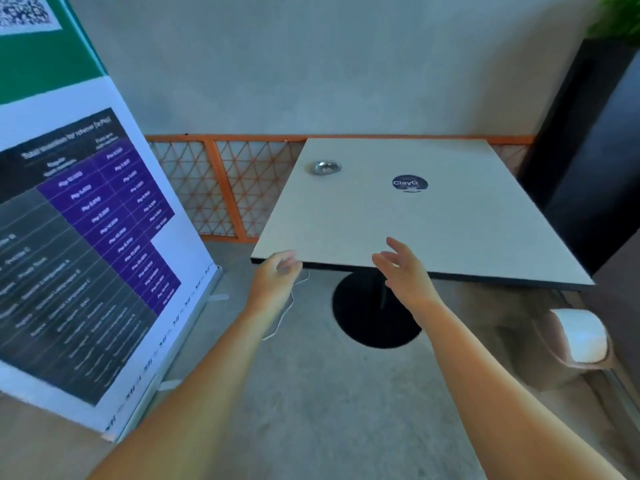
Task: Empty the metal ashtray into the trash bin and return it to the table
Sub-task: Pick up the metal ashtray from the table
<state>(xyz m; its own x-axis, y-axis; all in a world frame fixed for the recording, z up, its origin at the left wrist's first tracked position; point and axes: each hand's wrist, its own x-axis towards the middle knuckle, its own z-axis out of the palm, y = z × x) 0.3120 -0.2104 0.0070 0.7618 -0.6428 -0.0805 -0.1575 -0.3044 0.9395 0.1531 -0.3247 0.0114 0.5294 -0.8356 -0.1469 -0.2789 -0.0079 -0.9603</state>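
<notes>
A small round metal ashtray [323,167] sits near the far left corner of a square pale table [450,230]. My left hand [277,273] hovers at the table's near left edge, fingers loosely curled and holding nothing. My right hand [401,268] reaches over the near edge with fingers spread, also holding nothing. Both hands are well short of the ashtray. No trash bin is in view.
A round dark sticker [409,183] lies mid-table. The table stands on a black round base [374,313]. A large banner stand [86,237] leans at left. An orange mesh fence [221,181] runs behind. A dark planter [588,150] and a chair [581,336] are at right.
</notes>
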